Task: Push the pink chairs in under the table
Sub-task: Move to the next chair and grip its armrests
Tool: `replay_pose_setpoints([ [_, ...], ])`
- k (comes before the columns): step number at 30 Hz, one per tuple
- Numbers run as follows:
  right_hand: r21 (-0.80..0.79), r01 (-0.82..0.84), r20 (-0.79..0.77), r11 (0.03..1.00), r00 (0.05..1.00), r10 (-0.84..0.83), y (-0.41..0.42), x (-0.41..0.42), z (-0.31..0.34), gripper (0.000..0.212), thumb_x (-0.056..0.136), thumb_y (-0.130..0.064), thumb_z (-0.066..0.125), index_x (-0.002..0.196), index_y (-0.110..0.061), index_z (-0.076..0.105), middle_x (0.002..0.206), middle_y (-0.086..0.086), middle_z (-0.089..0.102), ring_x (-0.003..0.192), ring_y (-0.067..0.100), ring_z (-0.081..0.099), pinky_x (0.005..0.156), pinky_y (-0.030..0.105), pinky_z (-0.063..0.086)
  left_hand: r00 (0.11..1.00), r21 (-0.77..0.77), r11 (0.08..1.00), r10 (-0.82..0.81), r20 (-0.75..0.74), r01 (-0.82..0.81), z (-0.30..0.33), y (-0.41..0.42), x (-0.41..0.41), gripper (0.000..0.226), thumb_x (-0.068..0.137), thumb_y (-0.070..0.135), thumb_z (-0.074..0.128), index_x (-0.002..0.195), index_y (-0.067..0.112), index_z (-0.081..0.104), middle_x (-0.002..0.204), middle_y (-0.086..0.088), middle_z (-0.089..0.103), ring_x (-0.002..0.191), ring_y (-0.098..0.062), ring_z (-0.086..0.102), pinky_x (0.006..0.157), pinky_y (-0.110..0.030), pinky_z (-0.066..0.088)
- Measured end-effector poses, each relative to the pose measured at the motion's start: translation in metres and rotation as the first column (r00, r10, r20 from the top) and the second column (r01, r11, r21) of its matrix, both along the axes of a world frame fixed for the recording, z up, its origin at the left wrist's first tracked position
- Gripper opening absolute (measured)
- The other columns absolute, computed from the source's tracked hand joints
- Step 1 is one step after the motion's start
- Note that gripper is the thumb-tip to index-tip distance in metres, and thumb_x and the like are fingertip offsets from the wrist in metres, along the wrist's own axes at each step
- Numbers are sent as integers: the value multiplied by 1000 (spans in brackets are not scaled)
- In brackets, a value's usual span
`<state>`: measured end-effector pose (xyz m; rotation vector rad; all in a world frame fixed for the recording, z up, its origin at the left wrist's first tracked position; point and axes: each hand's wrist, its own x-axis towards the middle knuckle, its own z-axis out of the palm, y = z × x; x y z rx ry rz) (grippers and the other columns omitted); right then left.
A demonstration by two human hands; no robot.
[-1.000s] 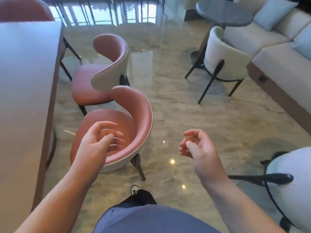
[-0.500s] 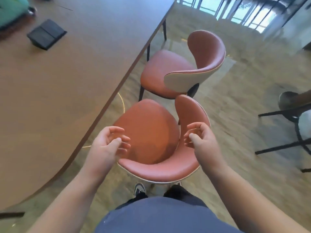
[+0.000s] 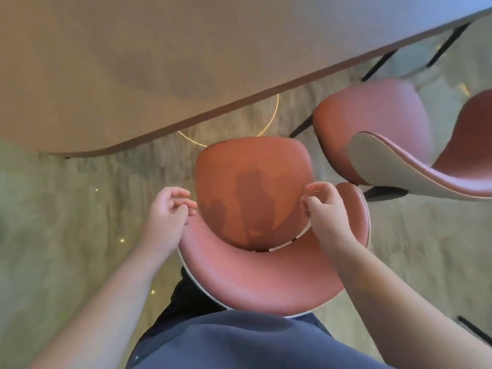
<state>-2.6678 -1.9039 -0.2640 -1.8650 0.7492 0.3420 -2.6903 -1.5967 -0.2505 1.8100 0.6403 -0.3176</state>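
Directly below me stands a pink chair (image 3: 255,166) with a curved backrest, its seat facing the brown table (image 3: 159,62) and wholly outside the table's edge. My left hand (image 3: 170,206) hovers at the left end of the backrest, fingers loosely curled and holding nothing. Over the backrest's right end, my right hand (image 3: 323,206) has the same loose curl and grips nothing. Whether either hand touches the chair is unclear. A second pink chair (image 3: 372,123) stands to the right, also out from the table and turned sideways.
The table edge runs diagonally from lower left to upper right. Black table legs (image 3: 378,65) show at the upper right. The two chairs stand almost against each other. Glossy stone floor (image 3: 66,222) lies open to my left. My legs are right behind the near chair.
I have moved in behind the near chair and now look straight down on it. Both hands have come forward over the two ends of its backrest, fingers still loosely curled.
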Motion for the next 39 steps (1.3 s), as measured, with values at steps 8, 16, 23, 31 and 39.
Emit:
replay_pose_setpoints([
  [8, -482, -319, -179, 816, 948, 264, -86, -7, -58, 46, 87, -12, 49, 131, -21, 62, 138, 0, 56, 136, 19, 41, 106, 32, 38, 938, 465, 836, -150, -313, 289, -79, -22, -46, 68, 87, 5, 60, 152, 11, 41, 150, -19, 48, 136, -38, 45, 110, -45, 38],
  [16, -471, -429, -457, 771, 866, 203, -126, -25, -85, 90, 96, -22, 58, 164, -21, -1, 173, 1, -2, 155, 34, 16, 118, 51, 30, 871, 411, 911, 226, -435, -31, -115, -34, -71, 102, 89, 24, 73, 163, 17, 3, 167, -11, 24, 145, -36, 39, 116, -47, 35],
  [23, -387, -148, -484, 910, 873, -63, -155, -2, -106, 75, 80, -42, 80, 138, -8, 46, 126, 15, 64, 112, 40, 63, 89, 45, 52, 757, 260, 887, 462, -462, -382, -129, -23, -55, 65, 75, 35, 90, 121, 10, 51, 128, -13, 63, 110, -36, 64, 97, -49, 52],
  [31, -298, -37, -436, 954, 894, -101, -170, -6, -120, 50, 80, -35, 81, 119, -15, 58, 99, 4, 62, 93, 34, 63, 82, 45, 54, 781, 203, 888, 460, -422, -413, -138, -17, -60, 54, 82, 27, 84, 123, 10, 54, 117, -10, 64, 101, -33, 66, 92, -47, 54],
  [39, -340, 26, -302, 940, 943, -136, -166, -9, -120, 15, 82, -25, 73, 86, -21, 58, 86, 2, 66, 75, 24, 63, 71, 38, 49, 821, 214, 892, 450, -352, -398, -138, -13, -64, 31, 88, 19, 76, 112, 12, 59, 108, -9, 68, 95, -32, 68, 85, -41, 54],
])
